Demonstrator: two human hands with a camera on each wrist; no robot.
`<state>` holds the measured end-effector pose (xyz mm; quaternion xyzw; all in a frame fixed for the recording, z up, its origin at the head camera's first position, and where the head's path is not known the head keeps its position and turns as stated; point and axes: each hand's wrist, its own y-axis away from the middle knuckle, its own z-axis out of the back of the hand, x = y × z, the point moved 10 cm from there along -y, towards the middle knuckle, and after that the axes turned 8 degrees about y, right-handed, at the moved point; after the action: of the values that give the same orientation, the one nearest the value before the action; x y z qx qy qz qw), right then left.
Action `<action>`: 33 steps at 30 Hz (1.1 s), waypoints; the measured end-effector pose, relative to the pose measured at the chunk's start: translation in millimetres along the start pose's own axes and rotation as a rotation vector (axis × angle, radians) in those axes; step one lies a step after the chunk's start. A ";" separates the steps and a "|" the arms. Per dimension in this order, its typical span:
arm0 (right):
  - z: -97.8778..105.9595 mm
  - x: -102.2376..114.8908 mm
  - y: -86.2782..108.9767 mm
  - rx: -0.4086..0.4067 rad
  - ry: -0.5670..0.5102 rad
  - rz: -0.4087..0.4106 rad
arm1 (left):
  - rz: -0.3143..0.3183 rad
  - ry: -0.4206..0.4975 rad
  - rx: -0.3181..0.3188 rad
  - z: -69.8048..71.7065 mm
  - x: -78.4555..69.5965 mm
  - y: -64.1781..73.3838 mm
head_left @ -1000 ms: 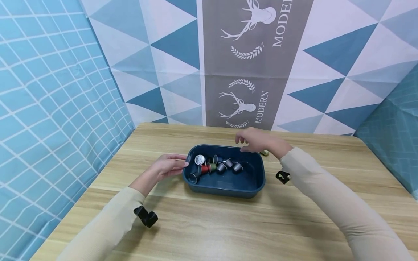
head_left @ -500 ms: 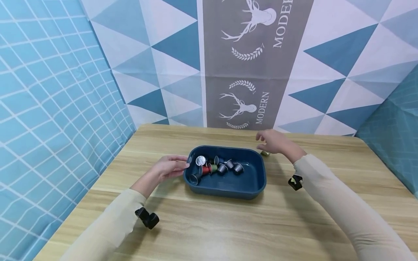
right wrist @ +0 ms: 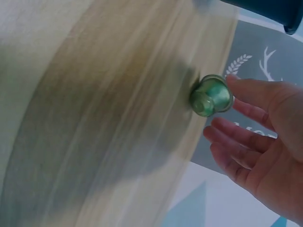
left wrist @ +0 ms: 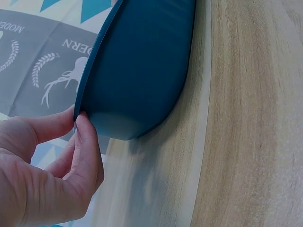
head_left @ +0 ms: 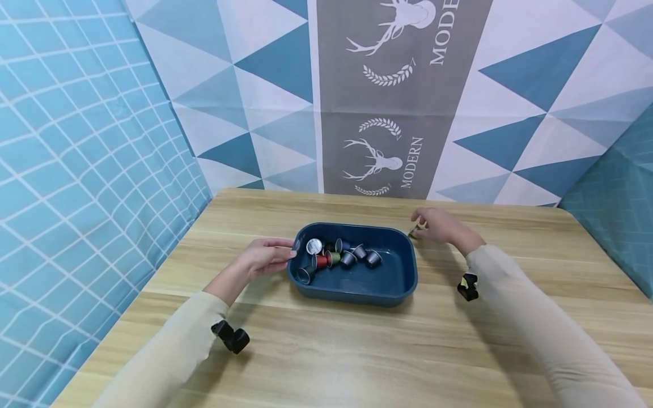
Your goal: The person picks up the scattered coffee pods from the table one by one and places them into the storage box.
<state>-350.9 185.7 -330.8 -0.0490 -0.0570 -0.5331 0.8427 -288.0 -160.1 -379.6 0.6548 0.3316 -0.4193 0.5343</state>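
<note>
A dark blue plastic bin [head_left: 352,294] stands on the table with several coffee capsules in it, mostly toward its left half. Among them are a red capsule [head_left: 319,261] and a white-lidded capsule [head_left: 314,246]. My left hand [head_left: 265,258] pinches the bin's left rim between thumb and finger; the left wrist view shows this grip on the bin [left wrist: 137,61]. Beyond the bin's right end, a green coffee capsule [right wrist: 210,97] lies tipped on the table. My right hand [head_left: 439,225] is at this capsule, one digit touching its rim, the other fingers spread loosely apart from it.
The wooden table [head_left: 326,357] extends around the bin to both sides and toward me. A patterned cloth backdrop [head_left: 388,102] hangs behind its far edge, and a blue checked cloth [head_left: 76,170] hangs at the left.
My right hand has moved right from above the bin's far right corner and come down at the green capsule. The left hand stays on the rim.
</note>
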 end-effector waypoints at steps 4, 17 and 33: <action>-3.6 -1.7 -2.1 -0.019 -0.009 0.010 | -0.004 -0.007 -0.004 0.7 0.4 -0.2; -13.4 -6.4 -5.7 -0.060 -0.017 0.020 | 0.007 0.022 -0.032 -0.2 0.3 0.8; -11.8 -3.2 2.6 -0.133 -0.049 0.057 | 0.005 0.006 -0.033 2.2 0.3 2.1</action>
<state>-349.4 188.0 -342.9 -0.1195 -0.0406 -0.5101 0.8508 -286.5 -162.7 -379.1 0.6481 0.3385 -0.4104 0.5449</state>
